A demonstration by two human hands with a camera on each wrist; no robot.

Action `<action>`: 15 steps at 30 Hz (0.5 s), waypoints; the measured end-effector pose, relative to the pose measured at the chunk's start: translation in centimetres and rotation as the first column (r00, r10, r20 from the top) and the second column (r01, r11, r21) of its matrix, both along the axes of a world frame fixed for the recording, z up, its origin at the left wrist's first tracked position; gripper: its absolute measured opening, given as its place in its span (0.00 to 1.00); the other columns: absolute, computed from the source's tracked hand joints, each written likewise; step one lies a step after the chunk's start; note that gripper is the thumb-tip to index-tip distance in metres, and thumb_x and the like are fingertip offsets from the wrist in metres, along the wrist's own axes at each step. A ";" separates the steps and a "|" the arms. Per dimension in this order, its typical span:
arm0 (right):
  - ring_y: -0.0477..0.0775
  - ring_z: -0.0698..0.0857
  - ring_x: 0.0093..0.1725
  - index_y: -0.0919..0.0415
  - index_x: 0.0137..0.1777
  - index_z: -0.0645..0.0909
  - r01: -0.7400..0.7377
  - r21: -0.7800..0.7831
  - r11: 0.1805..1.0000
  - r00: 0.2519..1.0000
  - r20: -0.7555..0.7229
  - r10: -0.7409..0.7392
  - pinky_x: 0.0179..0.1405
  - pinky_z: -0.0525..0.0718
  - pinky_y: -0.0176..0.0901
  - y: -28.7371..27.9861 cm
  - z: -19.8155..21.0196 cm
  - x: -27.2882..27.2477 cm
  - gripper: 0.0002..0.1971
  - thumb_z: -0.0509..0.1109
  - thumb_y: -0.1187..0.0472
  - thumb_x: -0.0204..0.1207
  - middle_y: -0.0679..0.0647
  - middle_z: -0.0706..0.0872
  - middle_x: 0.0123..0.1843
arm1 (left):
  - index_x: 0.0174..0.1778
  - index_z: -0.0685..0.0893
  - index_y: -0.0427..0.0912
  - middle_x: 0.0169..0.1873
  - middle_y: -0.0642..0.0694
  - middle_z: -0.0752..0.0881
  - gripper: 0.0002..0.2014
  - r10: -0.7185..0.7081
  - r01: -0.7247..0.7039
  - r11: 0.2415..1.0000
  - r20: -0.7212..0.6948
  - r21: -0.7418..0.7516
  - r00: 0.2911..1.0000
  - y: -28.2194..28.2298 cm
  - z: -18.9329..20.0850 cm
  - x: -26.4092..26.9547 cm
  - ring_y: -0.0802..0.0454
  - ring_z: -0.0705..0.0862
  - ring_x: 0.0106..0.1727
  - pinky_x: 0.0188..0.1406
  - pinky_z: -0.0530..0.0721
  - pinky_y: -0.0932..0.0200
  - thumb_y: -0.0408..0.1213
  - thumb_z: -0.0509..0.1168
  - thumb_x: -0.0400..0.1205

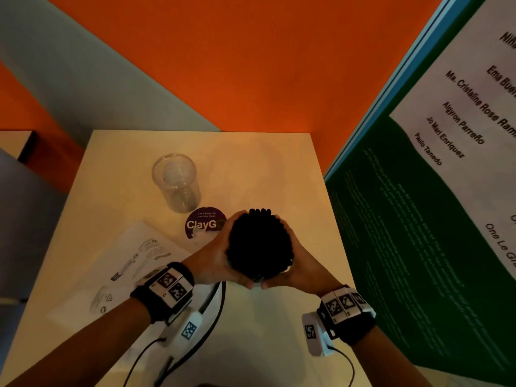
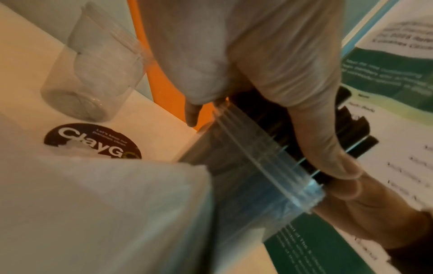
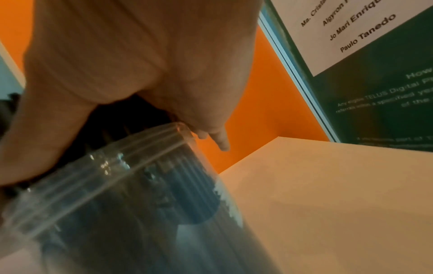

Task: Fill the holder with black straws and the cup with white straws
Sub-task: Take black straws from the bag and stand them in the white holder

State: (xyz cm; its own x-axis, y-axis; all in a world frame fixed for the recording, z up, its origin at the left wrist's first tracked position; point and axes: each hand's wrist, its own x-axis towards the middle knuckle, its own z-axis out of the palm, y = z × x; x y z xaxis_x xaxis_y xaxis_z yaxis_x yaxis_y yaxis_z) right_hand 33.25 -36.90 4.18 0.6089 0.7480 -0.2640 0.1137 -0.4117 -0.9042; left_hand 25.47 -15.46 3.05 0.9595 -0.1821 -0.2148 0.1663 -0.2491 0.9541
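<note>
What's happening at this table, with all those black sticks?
A person has both hands cupped around a thick bundle of black straws, the left hand on one side and the right hand on the other. The straws stand in a clear holder on the table. Behind and to the left stands a clear plastic cup with no straws in it. No white straws are plainly visible. A purple round sticker and a clear plastic bag lie nearby.
</note>
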 end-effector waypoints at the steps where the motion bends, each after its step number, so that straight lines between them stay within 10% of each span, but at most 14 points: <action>1: 0.26 0.63 0.76 0.33 0.80 0.43 0.024 0.001 1.000 0.999 0.024 -0.024 0.73 0.71 0.29 0.0 0.3 -0.1 0.64 0.88 0.48 0.53 0.23 0.61 0.76 | 0.77 0.44 0.69 0.76 0.65 0.62 0.66 0.012 -0.012 1.000 0.005 0.001 1.000 -0.1 0.2 0.1 0.72 0.62 0.77 0.70 0.69 0.74 0.38 0.87 0.57; 6: 0.16 0.54 0.74 0.33 0.80 0.33 0.028 0.072 0.997 0.999 -0.023 -0.026 0.69 0.60 0.14 -0.8 1.4 0.0 0.69 0.86 0.46 0.53 0.11 0.50 0.73 | 0.78 0.32 0.69 0.66 0.92 0.54 0.76 0.005 -0.005 1.000 -0.025 0.021 1.000 0.1 0.7 -0.1 0.85 0.56 0.73 0.61 0.66 0.86 0.46 0.88 0.52; 10: 0.40 0.31 0.82 0.33 0.81 0.33 0.030 -0.015 0.999 0.941 0.338 -0.023 0.81 0.38 0.54 0.1 3.3 0.1 0.63 0.75 0.27 0.55 0.33 0.32 0.83 | 0.77 0.29 0.69 0.65 0.95 0.47 0.76 0.000 -0.001 0.995 0.009 0.096 1.000 0.2 1.5 -0.1 0.89 0.51 0.71 0.63 0.63 0.84 0.48 0.88 0.53; 15: 0.60 0.28 0.83 0.37 0.82 0.36 0.019 -0.413 0.910 0.633 0.710 0.309 0.78 0.32 0.72 4.3 3.8 -0.8 0.54 0.53 0.16 0.60 0.50 0.32 0.85 | 0.73 0.24 0.72 0.74 0.79 0.44 0.76 -0.007 0.006 0.996 0.004 0.090 1.000 0.0 1.1 0.2 0.86 0.51 0.73 0.65 0.69 0.79 0.40 0.87 0.57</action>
State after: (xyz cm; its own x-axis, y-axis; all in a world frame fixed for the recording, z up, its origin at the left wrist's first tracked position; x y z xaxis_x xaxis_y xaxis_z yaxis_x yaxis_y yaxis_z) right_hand 32.47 -32.57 8.01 0.6041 0.7965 -0.0274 0.7639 -0.5885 -0.2650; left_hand 25.63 -15.50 4.15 0.9593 -0.1686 -0.2264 0.1603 -0.3347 0.9286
